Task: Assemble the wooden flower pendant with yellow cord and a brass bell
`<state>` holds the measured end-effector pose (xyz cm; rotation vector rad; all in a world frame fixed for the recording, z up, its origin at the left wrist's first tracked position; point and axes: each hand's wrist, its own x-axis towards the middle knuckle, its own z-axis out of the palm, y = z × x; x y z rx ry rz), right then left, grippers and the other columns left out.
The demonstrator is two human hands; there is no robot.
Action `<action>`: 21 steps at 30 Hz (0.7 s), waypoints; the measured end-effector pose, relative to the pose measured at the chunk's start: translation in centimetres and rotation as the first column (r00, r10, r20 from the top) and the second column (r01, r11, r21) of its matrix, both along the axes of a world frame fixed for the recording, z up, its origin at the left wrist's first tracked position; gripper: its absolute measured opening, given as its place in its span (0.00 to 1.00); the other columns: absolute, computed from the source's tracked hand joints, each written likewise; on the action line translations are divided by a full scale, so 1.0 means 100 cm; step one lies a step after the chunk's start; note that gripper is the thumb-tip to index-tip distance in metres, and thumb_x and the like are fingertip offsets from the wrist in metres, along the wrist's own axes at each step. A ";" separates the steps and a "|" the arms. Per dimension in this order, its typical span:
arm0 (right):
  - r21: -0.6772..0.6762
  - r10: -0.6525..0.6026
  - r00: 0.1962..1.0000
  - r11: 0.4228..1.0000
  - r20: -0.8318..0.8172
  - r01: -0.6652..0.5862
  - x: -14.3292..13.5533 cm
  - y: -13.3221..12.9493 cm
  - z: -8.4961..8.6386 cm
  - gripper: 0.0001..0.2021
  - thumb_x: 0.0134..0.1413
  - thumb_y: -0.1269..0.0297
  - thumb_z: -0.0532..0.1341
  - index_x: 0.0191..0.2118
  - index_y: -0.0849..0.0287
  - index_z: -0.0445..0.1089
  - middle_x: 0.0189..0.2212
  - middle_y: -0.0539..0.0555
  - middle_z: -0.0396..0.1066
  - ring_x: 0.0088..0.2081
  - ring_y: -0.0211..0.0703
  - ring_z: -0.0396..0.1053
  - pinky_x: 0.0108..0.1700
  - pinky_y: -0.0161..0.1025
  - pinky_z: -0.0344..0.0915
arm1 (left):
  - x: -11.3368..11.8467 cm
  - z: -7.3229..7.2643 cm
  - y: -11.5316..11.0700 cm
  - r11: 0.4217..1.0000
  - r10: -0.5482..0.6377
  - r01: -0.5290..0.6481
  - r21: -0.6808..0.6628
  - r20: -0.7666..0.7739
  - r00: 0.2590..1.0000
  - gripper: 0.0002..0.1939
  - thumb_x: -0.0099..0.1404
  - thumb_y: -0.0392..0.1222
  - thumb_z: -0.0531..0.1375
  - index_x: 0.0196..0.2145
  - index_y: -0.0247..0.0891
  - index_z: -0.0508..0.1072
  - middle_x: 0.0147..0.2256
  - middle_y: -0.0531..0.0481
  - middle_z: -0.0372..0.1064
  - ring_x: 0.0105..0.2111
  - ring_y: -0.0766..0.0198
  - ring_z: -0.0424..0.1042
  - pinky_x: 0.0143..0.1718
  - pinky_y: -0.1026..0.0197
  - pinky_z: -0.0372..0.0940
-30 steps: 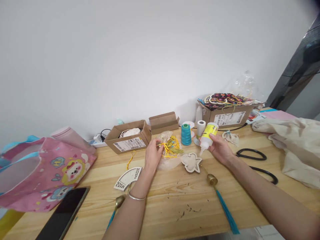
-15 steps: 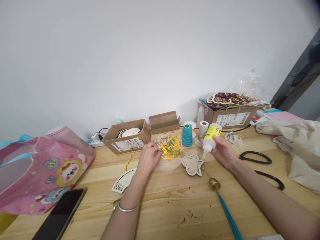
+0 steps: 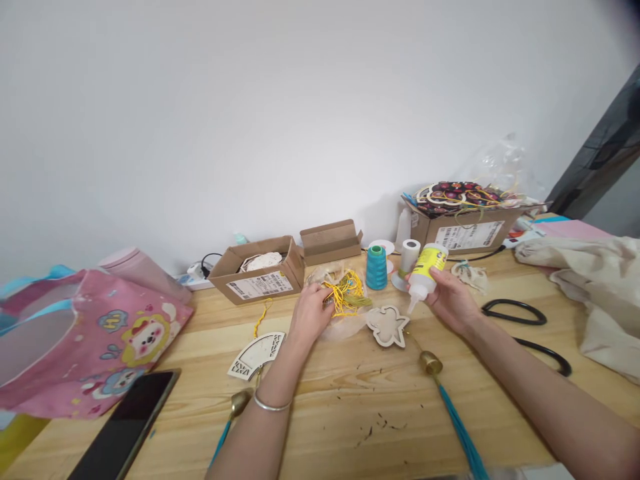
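My right hand (image 3: 454,301) holds a glue bottle (image 3: 428,265) with a yellow label, its nozzle tilted down. Just below the nozzle lies a small wooden cutout frame (image 3: 388,327). A cord leads from it to a brass bell (image 3: 431,363) with a teal tassel (image 3: 463,427). My left hand (image 3: 311,312) has its fingers curled into a tangle of yellow cords (image 3: 350,293) on a clear plastic bag; the fingertips are partly hidden. Beside my left forearm are a fan-shaped wooden piece (image 3: 256,355) and a second bell (image 3: 241,402).
Behind my hands stand an open cardboard box (image 3: 260,287), a teal thread cone (image 3: 376,268), a white spool (image 3: 410,255) and a fuller box (image 3: 470,230). Black-handled scissors (image 3: 515,312) and beige cloth (image 3: 595,293) lie right. A pink bag (image 3: 100,333) and a phone (image 3: 125,423) sit left.
My left hand has reached slightly deeper into the yellow cords. The view has shifted a little, uncovering more of the fan-shaped piece and the left bell. The glue bottle stays tilted in my right hand.
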<state>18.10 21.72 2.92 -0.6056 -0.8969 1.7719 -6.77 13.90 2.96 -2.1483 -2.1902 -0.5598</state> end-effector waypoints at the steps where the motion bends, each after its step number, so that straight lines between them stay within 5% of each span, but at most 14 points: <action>1: 0.001 0.003 1.000 1.000 0.006 -0.003 0.000 0.000 0.000 0.12 0.37 0.59 0.65 0.30 0.59 0.70 0.25 0.50 0.74 0.29 0.44 0.72 0.29 0.38 0.71 | 0.001 0.000 0.000 1.000 0.018 -0.018 0.003 -0.007 1.000 0.10 0.56 0.35 0.55 0.36 0.39 0.73 0.31 0.47 0.66 0.36 0.58 0.65 0.39 0.57 0.60; 12: 0.026 -0.019 0.998 1.000 0.063 0.017 0.002 -0.001 -0.004 0.07 0.43 0.61 0.62 0.31 0.55 0.71 0.28 0.51 0.75 0.32 0.47 0.72 0.34 0.43 0.71 | 0.019 0.004 -0.003 0.990 0.135 -0.136 -0.031 -0.032 0.990 0.10 0.59 0.34 0.51 0.27 0.38 0.72 0.34 0.43 0.67 0.36 0.55 0.66 0.37 0.57 0.60; 21: -0.049 -0.037 0.999 0.998 0.012 0.037 0.002 -0.001 -0.001 0.07 0.41 0.63 0.62 0.31 0.57 0.71 0.26 0.50 0.75 0.29 0.42 0.71 0.30 0.36 0.70 | 0.011 0.004 -0.002 0.983 0.133 -0.133 -0.128 -0.011 0.991 0.09 0.58 0.36 0.51 0.30 0.40 0.71 0.25 0.46 0.69 0.28 0.58 0.68 0.29 0.61 0.58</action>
